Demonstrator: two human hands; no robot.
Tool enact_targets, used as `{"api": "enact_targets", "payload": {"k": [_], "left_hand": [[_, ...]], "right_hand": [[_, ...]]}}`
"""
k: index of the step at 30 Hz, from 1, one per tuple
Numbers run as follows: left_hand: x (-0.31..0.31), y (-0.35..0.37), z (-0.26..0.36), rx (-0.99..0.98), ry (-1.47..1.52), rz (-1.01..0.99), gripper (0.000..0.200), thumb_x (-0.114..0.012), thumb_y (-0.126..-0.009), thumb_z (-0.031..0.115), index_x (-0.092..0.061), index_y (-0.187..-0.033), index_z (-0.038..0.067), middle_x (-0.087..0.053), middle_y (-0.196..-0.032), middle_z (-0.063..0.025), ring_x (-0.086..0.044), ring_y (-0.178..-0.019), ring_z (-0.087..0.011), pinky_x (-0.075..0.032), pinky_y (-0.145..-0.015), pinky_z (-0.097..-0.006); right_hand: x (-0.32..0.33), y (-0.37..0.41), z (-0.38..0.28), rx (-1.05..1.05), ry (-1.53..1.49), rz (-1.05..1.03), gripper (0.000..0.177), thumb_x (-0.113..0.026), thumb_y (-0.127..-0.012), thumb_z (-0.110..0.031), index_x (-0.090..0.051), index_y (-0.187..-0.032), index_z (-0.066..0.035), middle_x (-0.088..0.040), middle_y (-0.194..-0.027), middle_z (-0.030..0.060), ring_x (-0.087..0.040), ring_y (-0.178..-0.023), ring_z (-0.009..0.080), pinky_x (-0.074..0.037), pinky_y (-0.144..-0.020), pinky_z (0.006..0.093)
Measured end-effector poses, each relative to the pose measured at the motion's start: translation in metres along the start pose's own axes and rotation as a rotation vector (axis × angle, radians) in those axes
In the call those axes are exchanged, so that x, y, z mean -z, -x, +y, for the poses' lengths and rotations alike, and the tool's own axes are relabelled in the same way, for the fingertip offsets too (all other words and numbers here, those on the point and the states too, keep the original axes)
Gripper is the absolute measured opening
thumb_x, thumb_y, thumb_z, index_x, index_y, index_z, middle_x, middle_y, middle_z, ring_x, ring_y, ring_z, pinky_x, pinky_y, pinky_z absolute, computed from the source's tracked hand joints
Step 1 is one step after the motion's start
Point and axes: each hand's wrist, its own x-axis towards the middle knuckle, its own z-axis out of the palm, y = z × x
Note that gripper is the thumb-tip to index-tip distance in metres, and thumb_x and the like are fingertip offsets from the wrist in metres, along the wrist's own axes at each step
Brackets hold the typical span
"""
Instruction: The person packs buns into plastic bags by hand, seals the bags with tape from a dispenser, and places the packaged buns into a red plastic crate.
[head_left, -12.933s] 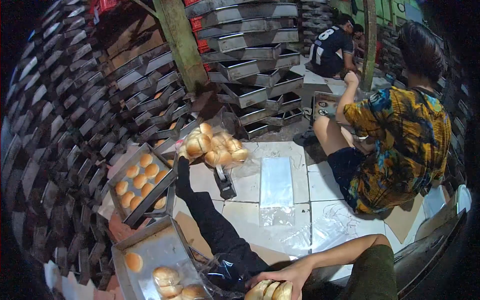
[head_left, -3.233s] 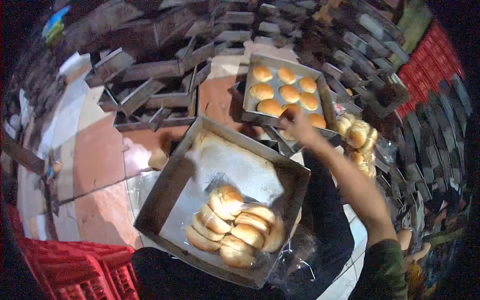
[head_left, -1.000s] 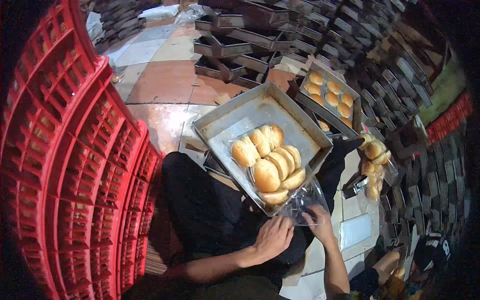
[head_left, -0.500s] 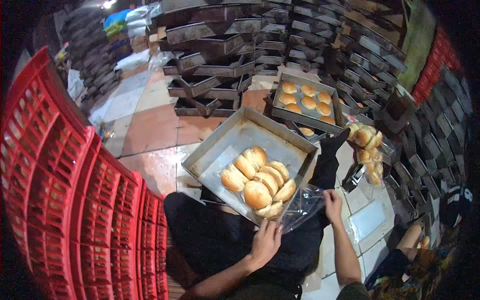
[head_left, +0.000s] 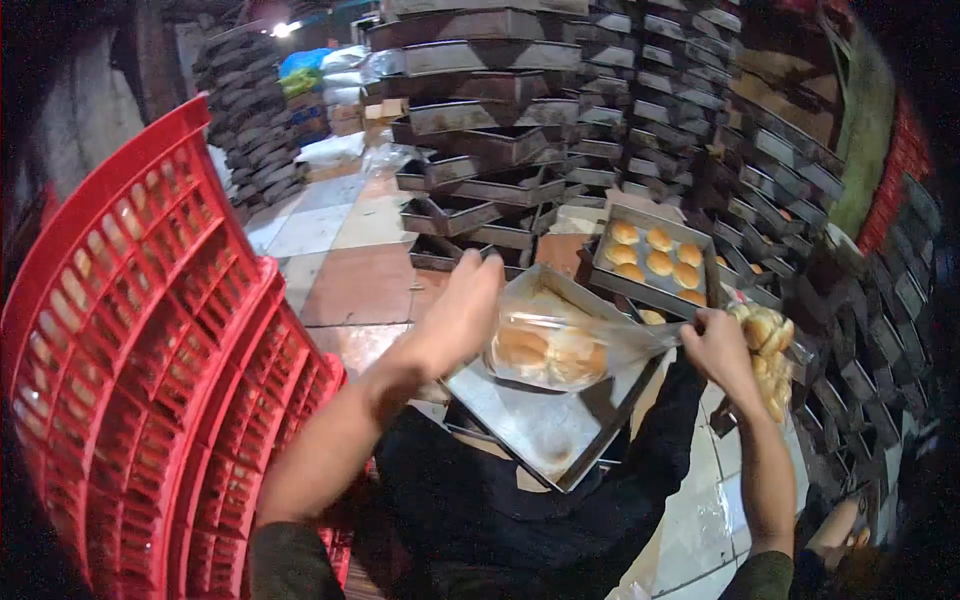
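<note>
A clear plastic bag of buns [head_left: 550,352] hangs tilted over a square metal tray [head_left: 550,440] on my lap. My right hand [head_left: 715,345] is closed on the gathered film at the bag's right end. At the bag's upper left, my left hand [head_left: 465,310] is curled shut at the film, its fingertips slightly blurred. Golden buns show through the plastic, pressed together. The tray's bare, stained metal is visible below the bag.
A red plastic crate [head_left: 150,400] stands close on my left. Ahead are a tray of round buns [head_left: 655,262] and tall stacks of metal trays [head_left: 490,115]. Bagged buns [head_left: 768,355] lie at the right on the tiled floor [head_left: 355,285]. Part of another person's arm [head_left: 838,525] shows lower right.
The bag of buns has risen from the tray and turned. My left hand has moved up and left from the tray's near edge; my right hand has moved up and right.
</note>
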Motion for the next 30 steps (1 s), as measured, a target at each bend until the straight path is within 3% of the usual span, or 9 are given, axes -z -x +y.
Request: {"api": "enact_targets", "payload": {"k": [4, 5, 6, 11, 19, 22, 26, 28, 30], "left_hand": [[0.024, -0.044, -0.015, -0.016, -0.086, -0.325, 0.005, -0.053, -0.070, 0.001, -0.056, -0.072, -0.002, -0.060, -0.073, -0.0204, -0.059, -0.075, -0.0374, -0.047, -0.066, -0.0400], [0.030, -0.052, -0.015, 0.023, -0.092, -0.368, 0.007, -0.056, -0.070, 0.004, -0.059, -0.075, -0.001, -0.062, -0.071, -0.0173, -0.063, -0.070, -0.0292, -0.048, -0.061, -0.0362], [0.048, -0.061, -0.002, 0.231, 0.007, -0.580, 0.009, -0.059, -0.071, 0.006, -0.061, -0.077, 0.000, -0.062, -0.069, -0.0123, -0.062, -0.066, -0.0199, -0.048, -0.058, -0.0330], [0.059, -0.055, -0.004, 0.244, 0.036, -0.793, 0.010, -0.060, -0.071, 0.006, -0.061, -0.077, -0.002, -0.062, -0.067, -0.0079, -0.061, -0.064, -0.0163, -0.048, -0.056, -0.0309], [0.060, -0.052, 0.008, 0.194, -0.076, -0.747, 0.008, -0.057, -0.069, 0.006, -0.061, -0.074, 0.001, -0.060, -0.063, -0.0063, -0.056, -0.056, -0.0142, -0.045, -0.052, -0.0302], [0.052, -0.060, 0.002, 0.189, -0.026, -0.770, 0.007, -0.057, -0.069, 0.007, -0.060, -0.071, 0.000, -0.059, -0.060, -0.0049, -0.055, -0.054, -0.0132, -0.044, -0.050, -0.0306], [0.049, -0.068, -0.008, 0.252, 0.018, -0.806, 0.008, -0.057, -0.069, 0.008, -0.060, -0.070, 0.001, -0.058, -0.060, -0.0036, -0.054, -0.053, -0.0117, -0.042, -0.048, -0.0287], [0.047, -0.068, -0.014, 0.293, 0.058, -0.817, 0.008, -0.058, -0.069, 0.009, -0.060, -0.071, 0.001, -0.058, -0.061, -0.0035, -0.053, -0.053, -0.0111, -0.042, -0.047, -0.0277], [0.044, -0.069, -0.023, 0.265, 0.193, -0.808, 0.010, -0.059, -0.071, 0.010, -0.062, -0.074, 0.001, -0.058, -0.061, -0.0026, -0.051, -0.051, -0.0096, -0.040, -0.046, -0.0264]], "right_hand": [[0.037, -0.030, -0.022, 0.069, 0.158, -0.089, 0.029, -0.059, -0.073, -0.024, -0.063, -0.074, 0.005, -0.060, -0.069, 0.0261, -0.062, -0.067, 0.0390, -0.050, -0.065, 0.0428], [0.049, -0.035, -0.028, 0.067, 0.160, -0.091, 0.029, -0.059, -0.073, -0.024, -0.063, -0.074, 0.005, -0.060, -0.069, 0.0261, -0.062, -0.067, 0.0390, -0.050, -0.065, 0.0428], [0.060, -0.038, -0.033, 0.055, 0.134, -0.158, 0.027, -0.057, -0.073, -0.020, -0.063, -0.075, 0.006, -0.061, -0.066, 0.0218, -0.062, -0.063, 0.0314, -0.049, -0.062, 0.0395], [0.065, -0.030, -0.031, 0.075, -0.008, -0.431, 0.020, -0.056, -0.072, -0.011, -0.063, -0.076, 0.008, -0.062, -0.063, 0.0143, -0.061, -0.057, 0.0161, -0.048, -0.057, 0.0306], [0.073, -0.015, -0.042, 0.065, 0.085, -0.431, 0.017, -0.058, -0.073, -0.010, -0.062, -0.078, 0.006, -0.065, -0.068, 0.0148, -0.065, -0.065, 0.0219, -0.049, -0.060, 0.0336], [0.066, -0.024, -0.037, 0.197, 0.224, -0.419, 0.025, -0.059, -0.074, -0.011, -0.061, -0.093, 0.004, -0.066, -0.087, 0.0183, -0.065, -0.082, 0.0256, -0.050, -0.071, 0.0343], [0.039, -0.025, -0.085, 0.679, -0.148, -0.195, 0.063, -0.069, -0.074, -0.030, -0.044, -0.124, 0.001, -0.058, -0.111, 0.0216, -0.055, -0.105, 0.0329, -0.041, -0.094, 0.0353], [0.028, -0.011, -0.109, 0.656, 0.115, -0.266, 0.071, -0.070, -0.073, -0.037, -0.041, -0.127, -0.001, -0.060, -0.106, 0.0218, -0.053, -0.106, 0.0354, -0.040, -0.094, 0.0374], [0.022, -0.019, -0.115, 0.561, 0.226, -0.434, 0.054, -0.069, -0.075, -0.030, -0.051, -0.117, -0.001, -0.062, -0.095, 0.0214, -0.058, -0.096, 0.0340, -0.045, -0.083, 0.0383]]}}
